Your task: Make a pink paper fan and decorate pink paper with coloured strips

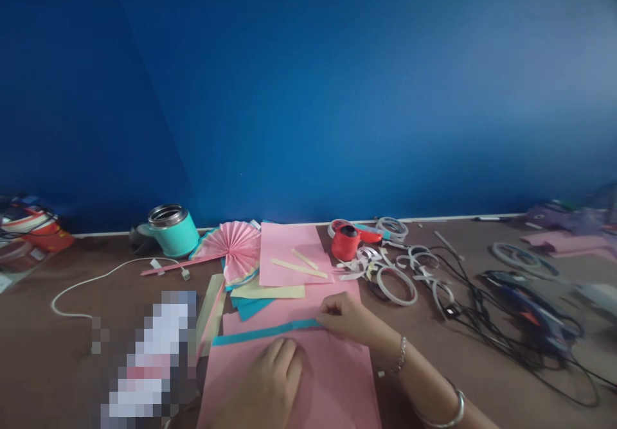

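Note:
A large pink paper sheet [337, 377] lies in front of me, with a narrow blue paper strip [260, 334] across its upper part. My right hand [344, 315] pinches the strip's right end between thumb and fingers. Below the strip, my left hand [272, 381] rests on the pink sheet with its fingers lying on the paper, holding nothing. Behind them lie a smaller pink sheet [289, 236] bearing thin cream strips [299, 268], a cream paper piece [270, 292] and a pleated pink paper fan [236, 249].
A turquoise steel-lined flask [176, 233] stands at the back left, near a white cable [72, 288]. To the right are a red object with a dark top [344, 243], several tape rolls [398, 286] and tangled black cables [482, 326]. A blue wall [308, 95] rises behind the table.

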`<state>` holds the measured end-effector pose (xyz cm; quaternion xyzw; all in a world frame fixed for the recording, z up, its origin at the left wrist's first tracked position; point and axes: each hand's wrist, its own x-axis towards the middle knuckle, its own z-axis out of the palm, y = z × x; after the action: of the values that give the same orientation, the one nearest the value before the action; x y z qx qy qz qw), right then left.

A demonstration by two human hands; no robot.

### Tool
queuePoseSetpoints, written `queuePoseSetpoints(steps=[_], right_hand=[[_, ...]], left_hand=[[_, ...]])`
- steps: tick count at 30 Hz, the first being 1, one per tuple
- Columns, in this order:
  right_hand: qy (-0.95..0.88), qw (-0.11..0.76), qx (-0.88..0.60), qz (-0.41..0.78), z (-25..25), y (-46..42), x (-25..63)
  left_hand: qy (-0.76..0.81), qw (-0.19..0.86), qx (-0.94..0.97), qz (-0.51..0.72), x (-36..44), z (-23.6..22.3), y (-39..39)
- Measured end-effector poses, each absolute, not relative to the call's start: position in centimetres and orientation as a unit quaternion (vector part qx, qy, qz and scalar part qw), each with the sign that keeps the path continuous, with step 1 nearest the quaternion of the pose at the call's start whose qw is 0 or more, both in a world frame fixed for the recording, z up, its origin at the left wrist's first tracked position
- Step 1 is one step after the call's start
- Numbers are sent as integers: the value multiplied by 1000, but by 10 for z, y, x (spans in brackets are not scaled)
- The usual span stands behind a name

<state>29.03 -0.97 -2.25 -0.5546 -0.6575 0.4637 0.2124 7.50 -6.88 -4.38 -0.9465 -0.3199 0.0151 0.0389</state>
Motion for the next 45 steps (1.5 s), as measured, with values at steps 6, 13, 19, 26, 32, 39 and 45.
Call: queuePoseSetpoints(steps=[6, 13, 19, 26, 32, 39, 45], right_hand=[[-647, 200, -569, 467, -23, -6, 289], [-638, 207, -578, 465, -25, -5, 286], [-640, 199, -578, 464, -22, -4, 285], [-645, 197, -580, 457, -24, -3, 285], [-644, 197, -574, 466, -25, -1, 286], [-658, 196, -571, 449, -28, 1, 288], [-654, 192, -578, 448, -27, -1, 286]], left_hand=[[-329, 6, -944, -2, 75, -40, -69], [-332, -7, -943, -14, 73, -41, -68], [-322, 7, -947, -2, 74, -35, -68], [-319, 14, -948, 9, 75, -29, -68], [-335, -5, -942, 17, 74, -33, -69], [-339, -6, -941, 7, 74, -32, -69], [-339, -2, -941, 12, 74, -30, -69]])
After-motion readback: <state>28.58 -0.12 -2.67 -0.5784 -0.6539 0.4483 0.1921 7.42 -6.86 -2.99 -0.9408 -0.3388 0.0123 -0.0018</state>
